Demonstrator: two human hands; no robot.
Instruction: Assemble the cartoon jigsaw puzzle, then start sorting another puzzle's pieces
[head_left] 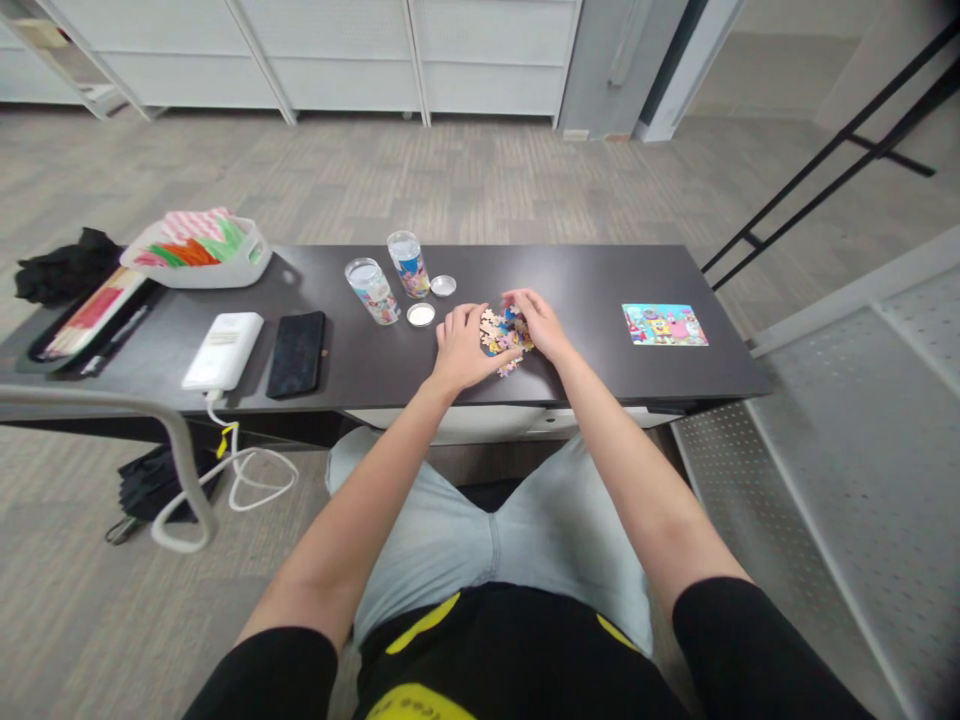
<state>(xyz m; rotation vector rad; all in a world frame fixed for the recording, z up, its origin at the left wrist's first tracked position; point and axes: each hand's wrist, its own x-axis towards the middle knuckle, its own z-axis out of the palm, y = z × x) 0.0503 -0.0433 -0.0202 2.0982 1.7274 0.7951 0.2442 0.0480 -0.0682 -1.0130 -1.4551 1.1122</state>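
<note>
A heap of small jigsaw puzzle pieces (496,330) lies on the dark tabletop, some pale side up and some coloured. My left hand (463,348) rests against the heap's left side, fingers spread and thumb reaching along its near edge. On the other side my right hand (538,322) curves round the pieces with its fingers apart. Both hands touch the pile, and part of it is hidden under them. Behind my left hand stand two clear printed cans, a nearer one (373,292) and a farther one (409,265). Their round lids (421,315) lie beside them.
A colourful cartoon picture card (664,325) lies at the table's right. To the left are a black phone (296,354), a white power bank (223,351) with a cable, a white basket (225,274) and a black tray (56,352). The table's front edge (600,398) is close to my legs.
</note>
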